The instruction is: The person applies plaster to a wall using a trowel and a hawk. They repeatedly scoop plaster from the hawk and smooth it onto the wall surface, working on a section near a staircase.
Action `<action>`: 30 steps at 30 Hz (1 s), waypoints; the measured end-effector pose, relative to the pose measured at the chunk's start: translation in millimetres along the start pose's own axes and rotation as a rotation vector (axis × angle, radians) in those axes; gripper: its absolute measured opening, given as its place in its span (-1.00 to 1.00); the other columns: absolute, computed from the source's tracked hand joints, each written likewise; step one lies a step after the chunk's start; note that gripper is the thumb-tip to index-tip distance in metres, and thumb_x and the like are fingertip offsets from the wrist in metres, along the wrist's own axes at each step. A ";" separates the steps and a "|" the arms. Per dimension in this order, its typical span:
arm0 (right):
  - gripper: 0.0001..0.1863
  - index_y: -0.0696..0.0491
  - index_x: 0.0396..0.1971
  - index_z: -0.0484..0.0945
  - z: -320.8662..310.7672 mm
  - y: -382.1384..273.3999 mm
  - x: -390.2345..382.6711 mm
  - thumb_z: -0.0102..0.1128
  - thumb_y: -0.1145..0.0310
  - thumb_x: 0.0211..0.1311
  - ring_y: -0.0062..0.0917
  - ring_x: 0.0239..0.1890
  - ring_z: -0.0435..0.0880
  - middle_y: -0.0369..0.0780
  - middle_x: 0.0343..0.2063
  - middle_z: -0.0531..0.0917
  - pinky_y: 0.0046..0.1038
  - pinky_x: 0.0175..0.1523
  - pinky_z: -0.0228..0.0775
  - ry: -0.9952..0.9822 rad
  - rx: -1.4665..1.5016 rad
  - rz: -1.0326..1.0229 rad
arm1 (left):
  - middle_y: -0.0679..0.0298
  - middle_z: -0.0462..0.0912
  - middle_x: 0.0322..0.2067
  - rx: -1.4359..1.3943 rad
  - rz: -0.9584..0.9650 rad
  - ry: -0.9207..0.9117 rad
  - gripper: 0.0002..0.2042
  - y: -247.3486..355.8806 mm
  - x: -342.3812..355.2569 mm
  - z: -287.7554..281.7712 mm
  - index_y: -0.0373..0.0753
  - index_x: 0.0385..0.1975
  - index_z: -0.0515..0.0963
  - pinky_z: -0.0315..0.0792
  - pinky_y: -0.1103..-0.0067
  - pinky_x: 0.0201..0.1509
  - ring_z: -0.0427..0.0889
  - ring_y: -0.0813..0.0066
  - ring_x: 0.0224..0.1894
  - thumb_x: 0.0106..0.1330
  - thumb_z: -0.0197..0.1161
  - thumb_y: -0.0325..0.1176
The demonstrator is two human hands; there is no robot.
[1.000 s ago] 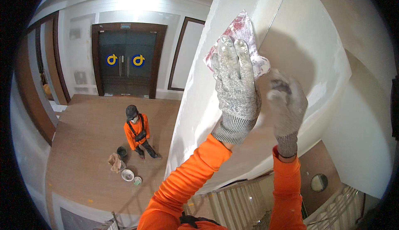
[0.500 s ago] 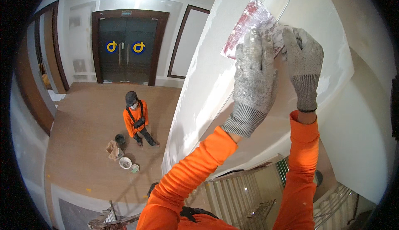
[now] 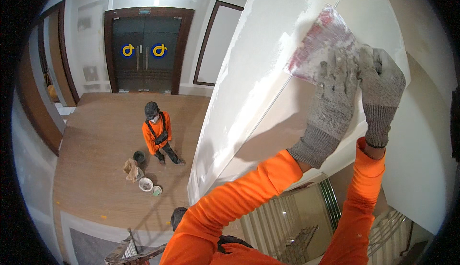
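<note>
A red, flat putty spreader point(image 3: 323, 42), smeared with white compound, lies against the white panel point(image 3: 261, 68). My left hand point(image 3: 333, 100), in a grey knit glove caked with white, has its fingers laid along the spreader's face and lower edge; its thumb is hidden. Close beside it, my right hand point(image 3: 382, 80) in a matching glove grips the spreader's right end with bent fingers. A thin seam line point(image 3: 273, 97) runs diagonally up the panel and passes beneath the spreader. Whitish smears mark the panel along its left border.
Far below on the wooden floor point(image 3: 91, 140) stands a person point(image 3: 157, 128) in orange, beside several buckets point(image 3: 145, 184) and a paper bag point(image 3: 132, 168). Dark double doors point(image 3: 143, 68) close the far wall. Metal railing point(image 3: 390, 231) and scaffold parts point(image 3: 127, 254) show low down.
Both hands and the spreader have slid to the right and slightly down across the panel. More of the seam shows to their lower left. The person below has barely moved.
</note>
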State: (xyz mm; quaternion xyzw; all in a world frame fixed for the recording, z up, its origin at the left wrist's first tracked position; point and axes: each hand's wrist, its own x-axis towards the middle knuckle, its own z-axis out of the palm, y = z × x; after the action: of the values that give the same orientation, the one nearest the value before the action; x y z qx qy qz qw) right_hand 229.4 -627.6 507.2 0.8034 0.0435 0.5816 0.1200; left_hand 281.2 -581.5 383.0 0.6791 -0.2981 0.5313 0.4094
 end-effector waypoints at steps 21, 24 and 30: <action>-0.62 0.19 0.07 0.68 24.5 -25.9 -58.9 0.08 0.19 0.60 -0.49 -0.20 0.75 -0.14 -0.20 0.78 -0.45 0.03 0.57 0.295 0.328 0.034 | -0.16 0.46 0.32 -0.422 -0.182 0.342 -0.53 -80.4 -30.4 -126.0 -0.37 0.39 0.39 0.27 0.21 0.50 0.42 -0.12 0.42 0.49 0.10 -0.47; -0.58 0.19 0.21 0.58 86.4 18.3 -10.7 0.02 0.19 0.63 -0.36 0.06 0.70 -0.07 0.03 0.72 -0.37 0.26 0.50 0.572 0.533 0.283 | 0.01 0.63 0.11 -0.060 -0.324 0.327 -0.64 -129.1 -26.8 -156.9 -0.38 0.22 0.50 0.48 0.31 0.31 0.62 0.05 0.17 0.46 0.17 -0.53; -0.61 0.15 0.22 0.56 134.7 49.7 -13.8 0.03 0.21 0.63 -0.29 0.25 0.53 -0.09 0.15 0.61 -0.22 0.41 0.34 0.605 0.335 0.222 | 0.15 0.60 0.15 -1.361 -0.487 0.438 -0.57 -182.8 -18.2 -176.2 -0.23 0.36 0.34 0.67 0.33 0.09 0.67 0.27 0.14 0.52 0.13 -0.52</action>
State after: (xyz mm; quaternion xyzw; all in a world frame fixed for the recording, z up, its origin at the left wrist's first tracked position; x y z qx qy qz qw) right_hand 348.8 -697.7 466.9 0.6031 0.0840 0.7875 -0.0954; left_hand 345.9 -339.2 339.3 0.2019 -0.3138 0.2473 0.8942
